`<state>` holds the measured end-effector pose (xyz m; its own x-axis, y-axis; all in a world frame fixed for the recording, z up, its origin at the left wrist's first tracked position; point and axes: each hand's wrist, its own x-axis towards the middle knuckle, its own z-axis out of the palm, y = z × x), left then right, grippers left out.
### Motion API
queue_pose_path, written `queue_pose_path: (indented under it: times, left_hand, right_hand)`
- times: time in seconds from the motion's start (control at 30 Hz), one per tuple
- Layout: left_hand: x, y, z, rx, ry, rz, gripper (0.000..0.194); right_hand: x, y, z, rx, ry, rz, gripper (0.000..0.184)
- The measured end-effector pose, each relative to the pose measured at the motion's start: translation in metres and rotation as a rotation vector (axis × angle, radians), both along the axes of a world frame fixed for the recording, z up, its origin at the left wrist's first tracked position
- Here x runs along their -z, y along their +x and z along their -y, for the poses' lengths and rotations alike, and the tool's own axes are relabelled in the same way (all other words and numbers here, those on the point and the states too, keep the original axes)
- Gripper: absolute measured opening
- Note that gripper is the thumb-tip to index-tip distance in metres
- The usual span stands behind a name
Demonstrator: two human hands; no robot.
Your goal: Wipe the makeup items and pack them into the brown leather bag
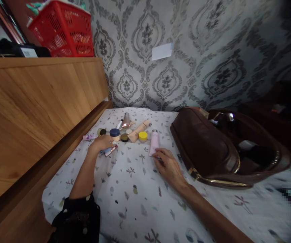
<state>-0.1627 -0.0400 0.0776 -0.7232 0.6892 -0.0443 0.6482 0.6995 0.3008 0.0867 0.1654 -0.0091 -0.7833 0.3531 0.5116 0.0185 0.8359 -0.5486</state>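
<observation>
My right hand (pixel 168 163) has thumb and fingers closed on the lower end of a pink squeeze tube (pixel 154 141), which lies on the patterned sheet. My left hand (pixel 102 142) is palm down with its fingers curled over small items. A slim pink tube (pixel 111 150) and something light blue stick out from under it; its fingertips are mostly hidden. Just beyond are a jar with a dark blue lid (pixel 114 134), a small dark round pot (pixel 124 137), a beige tube (pixel 139 131), a yellow-lidded jar (pixel 143 136) and a rose-brown tube (pixel 126 119).
An open brown bag (pixel 203 145) with a gold zip stands at the right, with dark items inside. A wooden panel (pixel 44 101) borders the left side, topped by a red basket (pixel 64 30). The patterned wall (pixel 145 77) rises behind the sheet (pixel 135 195).
</observation>
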Motion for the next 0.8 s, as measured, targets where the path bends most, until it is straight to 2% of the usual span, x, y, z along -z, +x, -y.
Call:
queue_pose_path:
  times: [0.17, 0.3, 0.4, 0.6, 0.8]
  left_hand:
    - [-0.0022, 0.0072, -0.0019, -0.056, -0.209, -0.075, 0.010]
    - [-0.0023, 0.0094, -0.0025, -0.110, -0.273, -0.135, 0.027]
    - [0.0005, 0.0095, -0.0044, -0.142, -0.304, -0.161, 0.024]
    - [0.0022, 0.0079, -0.0062, -0.151, -0.309, -0.166, 0.019]
    - [-0.0040, 0.0102, -0.0029, -0.096, -0.210, -0.135, 0.016]
  right_hand:
    - [-0.0008, 0.0003, 0.0006, 0.001, -0.022, -0.019, 0.020]
    - [-0.0027, 0.0011, 0.0010, -0.010, -0.022, -0.016, 0.020]
    - [-0.0044, 0.0019, 0.0012, -0.015, -0.022, -0.006, 0.021]
    - [-0.0026, 0.0010, 0.0015, -0.007, -0.028, 0.005, 0.021]
    - [-0.0015, 0.0002, 0.0021, 0.001, -0.020, -0.039, 0.021]
